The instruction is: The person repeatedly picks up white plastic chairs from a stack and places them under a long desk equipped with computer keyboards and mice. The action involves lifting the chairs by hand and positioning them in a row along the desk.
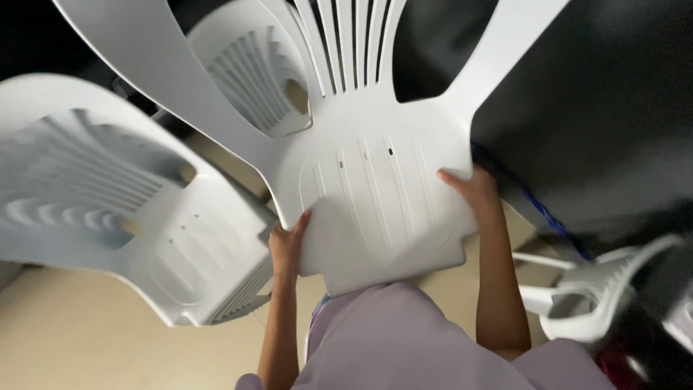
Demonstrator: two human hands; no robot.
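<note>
A white plastic chair point(375, 180) is held up in front of me, its seat facing me and its slatted back pointing away. My left hand point(287, 244) grips the seat's left front edge. My right hand point(473, 191) grips the seat's right edge, thumb lying on the seat surface. Both arms reach up from my pale lilac clothing at the bottom of the view.
A stack of white plastic chairs point(108, 202) stands on the beige floor at left. Another white chair point(253, 79) shows behind the held one. A dark panel point(592, 108) fills the right side, with part of a white chair point(599, 296) low on the right.
</note>
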